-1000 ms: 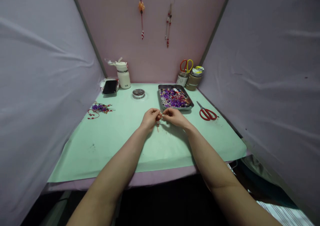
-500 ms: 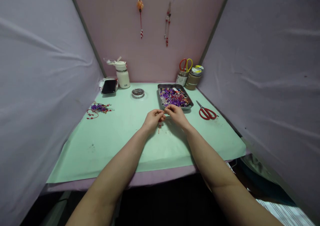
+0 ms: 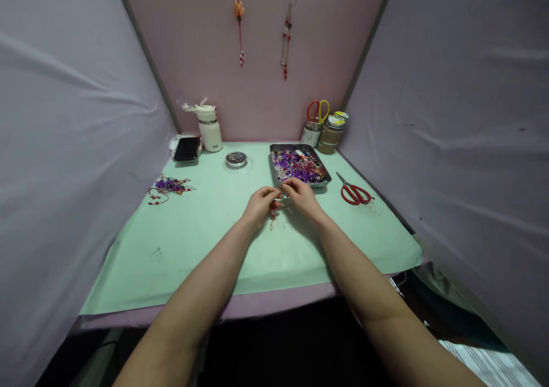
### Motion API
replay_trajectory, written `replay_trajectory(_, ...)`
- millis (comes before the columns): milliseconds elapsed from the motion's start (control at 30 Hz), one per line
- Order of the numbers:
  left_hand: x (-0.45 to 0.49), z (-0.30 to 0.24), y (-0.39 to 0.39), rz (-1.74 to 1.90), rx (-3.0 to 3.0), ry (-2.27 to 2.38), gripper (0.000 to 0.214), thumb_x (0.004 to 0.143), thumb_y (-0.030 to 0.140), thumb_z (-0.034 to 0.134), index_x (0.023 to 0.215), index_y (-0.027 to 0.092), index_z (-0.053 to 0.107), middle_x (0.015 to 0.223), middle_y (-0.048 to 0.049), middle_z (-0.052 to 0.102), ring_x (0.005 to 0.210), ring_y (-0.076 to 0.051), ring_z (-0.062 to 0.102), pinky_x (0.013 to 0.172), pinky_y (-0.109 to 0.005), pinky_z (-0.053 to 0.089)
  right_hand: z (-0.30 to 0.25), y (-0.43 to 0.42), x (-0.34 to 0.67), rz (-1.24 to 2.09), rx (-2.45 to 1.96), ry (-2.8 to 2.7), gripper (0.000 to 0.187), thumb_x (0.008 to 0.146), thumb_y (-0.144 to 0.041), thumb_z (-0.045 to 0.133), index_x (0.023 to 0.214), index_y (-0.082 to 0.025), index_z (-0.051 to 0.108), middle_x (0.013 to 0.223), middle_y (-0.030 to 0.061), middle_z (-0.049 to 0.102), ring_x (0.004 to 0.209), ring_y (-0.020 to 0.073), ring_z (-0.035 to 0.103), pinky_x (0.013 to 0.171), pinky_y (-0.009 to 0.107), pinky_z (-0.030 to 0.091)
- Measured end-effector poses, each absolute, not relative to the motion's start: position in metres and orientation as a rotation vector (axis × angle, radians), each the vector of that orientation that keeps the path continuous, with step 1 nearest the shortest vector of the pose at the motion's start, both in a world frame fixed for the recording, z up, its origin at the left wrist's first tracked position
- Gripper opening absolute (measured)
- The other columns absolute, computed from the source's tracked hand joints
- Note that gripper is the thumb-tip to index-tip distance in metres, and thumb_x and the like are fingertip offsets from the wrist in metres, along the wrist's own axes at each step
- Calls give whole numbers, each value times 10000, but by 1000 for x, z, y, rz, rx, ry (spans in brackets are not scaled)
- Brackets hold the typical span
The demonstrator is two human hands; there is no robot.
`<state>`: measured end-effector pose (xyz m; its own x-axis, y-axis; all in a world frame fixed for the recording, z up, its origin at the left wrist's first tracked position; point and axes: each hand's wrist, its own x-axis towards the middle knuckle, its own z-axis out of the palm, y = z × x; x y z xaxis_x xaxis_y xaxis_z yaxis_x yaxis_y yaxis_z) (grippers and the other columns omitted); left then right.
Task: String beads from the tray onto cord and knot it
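My left hand (image 3: 260,204) is closed in a pinch on a red beaded cord (image 3: 273,211), whose thin loop hangs below the fingers toward the table. Fingertip to fingertip with it, my right hand (image 3: 300,195) also pinches, at the upper end of the same piece; what exactly lies between those fingertips is too small to make out. Just beyond both hands stands a metal tray (image 3: 329,177) full of purple, clear and red beads (image 3: 295,165). Red-handled scissors (image 3: 355,192) lie to the right of my right hand.
Finished-looking beaded strands (image 3: 170,185) lie at the left beside a black phone (image 3: 187,148). A cream bottle (image 3: 210,131), a round spool (image 3: 236,159), a holder with scissors (image 3: 311,132) and a lidded jar (image 3: 331,134) stand toward the back. Beaded pendants (image 3: 239,11) hang on the pink wall.
Both hands stay almost in place, with fingertips shifting slightly at the pinch. The hanging cord loop has moved a little left and down.
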<state>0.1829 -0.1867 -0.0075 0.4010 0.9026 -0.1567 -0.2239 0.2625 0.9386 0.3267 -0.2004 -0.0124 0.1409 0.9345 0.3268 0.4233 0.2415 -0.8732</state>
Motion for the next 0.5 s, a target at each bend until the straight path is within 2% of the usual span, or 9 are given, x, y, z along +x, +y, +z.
replay_trajectory(200, 182, -11, -181, 957, 942, 807, 221, 685, 283, 729, 787, 147, 589, 632, 10, 569, 563, -83, 561, 540, -198, 423, -8, -203, 327, 762, -1404, -1482, 242, 798, -400, 546, 738, -177, 619, 674, -4, 584, 627, 131, 490, 594, 260, 389)
replay_trajectory(333, 182, -10, -182, 974, 927, 803, 233, 659, 282, 746, 772, 147, 592, 689, -6, 592, 616, -90, 569, 570, -204, 444, -4, -208, 324, 889, -1365, -1506, 239, 745, -406, 624, 748, -168, 643, 703, 7, 611, 632, 124, 503, 600, 255, 390)
replay_trajectory(500, 182, -14, -181, 944, 929, 835, 231, 671, 301, 735, 798, 166, 596, 619, 19, 536, 489, -54, 477, 440, -164, 319, -3, -210, 322, 912, -1342, -1466, 190, 720, -359, 620, 703, -170, 623, 656, -5, 596, 591, 112, 491, 578, 246, 385)
